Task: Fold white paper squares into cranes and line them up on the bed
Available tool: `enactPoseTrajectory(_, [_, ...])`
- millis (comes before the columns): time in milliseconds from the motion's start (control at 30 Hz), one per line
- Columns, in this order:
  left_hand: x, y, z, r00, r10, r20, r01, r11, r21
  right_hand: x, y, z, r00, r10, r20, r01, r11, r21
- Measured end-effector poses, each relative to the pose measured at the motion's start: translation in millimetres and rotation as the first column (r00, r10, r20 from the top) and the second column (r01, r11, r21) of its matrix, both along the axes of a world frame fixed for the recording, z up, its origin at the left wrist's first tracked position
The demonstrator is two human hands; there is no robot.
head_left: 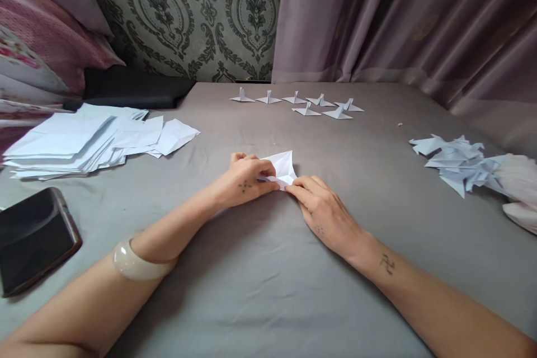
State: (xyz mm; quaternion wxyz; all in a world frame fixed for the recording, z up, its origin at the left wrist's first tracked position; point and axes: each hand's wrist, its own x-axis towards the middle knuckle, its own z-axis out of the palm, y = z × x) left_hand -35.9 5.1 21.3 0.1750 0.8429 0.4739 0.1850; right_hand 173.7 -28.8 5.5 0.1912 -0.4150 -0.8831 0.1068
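A small sheet of white paper (283,165), creased and partly folded, is between my two hands at the middle of the grey cloth. My left hand (247,180) is closed on its left side, thumb along the near edge and fingers curled over the top. At the near right corner, my right hand (325,210) pinches the paper between thumb and fingertips. One corner of the sheet stands up away from me. Part of the folded near edge is hidden under my fingers.
Several folded paper cranes (307,109) stand at the far side. On the left lie a stack of white paper (62,137) and a phone (37,240). A heap of folded paper pieces (457,162) lies right, beside a pale cloth (520,182). Behind hangs a purple curtain (323,17).
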Motion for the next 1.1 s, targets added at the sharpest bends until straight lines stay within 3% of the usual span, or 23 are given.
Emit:
enactPoseTrajectory(133, [-14,8,9.7,0.993,-0.114,-0.01,0.113,0.992,-0.056,-1,-1,2,0.999,-0.009,0.04,0.009,1.0,-0.001])
enactPoseTrajectory(333, [-24,13,10.7,0.986,-0.165,-0.017,0.164,0.985,-0.046,-2,-2,2,0.998,-0.026,0.054,0.027,1.0,-0.01])
enactPoseTrajectory(533, [-23,12,2.7,0.971,-0.219,-0.098,0.229,0.968,0.101,-3,-3,0,0.996,-0.054,0.072,0.054,0.999,0.001])
enactPoseTrajectory(733, [-7,5,-6.9,0.998,-0.013,-0.055,0.034,0.913,0.406,-2,0,-2,0.998,-0.034,0.057,0.036,0.999,-0.021])
enactPoseTrajectory(833, [-1,2,-13.6,0.998,0.06,0.004,-0.054,0.874,0.482,-1,1,-3,0.998,-0.019,0.063,0.02,0.999,-0.025])
enactPoseTrajectory(900, [1,0,-17.0,0.999,0.043,0.015,-0.045,0.882,0.468,0,2,-3,0.999,-0.009,0.051,0.011,1.0,-0.029])
enactPoseTrajectory(1033, [1,-4,-17.5,0.994,-0.083,0.066,0.058,0.948,0.313,2,5,-3,0.999,-0.022,-0.025,0.021,0.998,-0.06])
enactPoseTrajectory(1100, [1,-7,-14.4,0.99,-0.107,0.09,0.075,0.95,0.302,2,6,-4,0.996,-0.042,-0.078,0.035,0.995,-0.089])
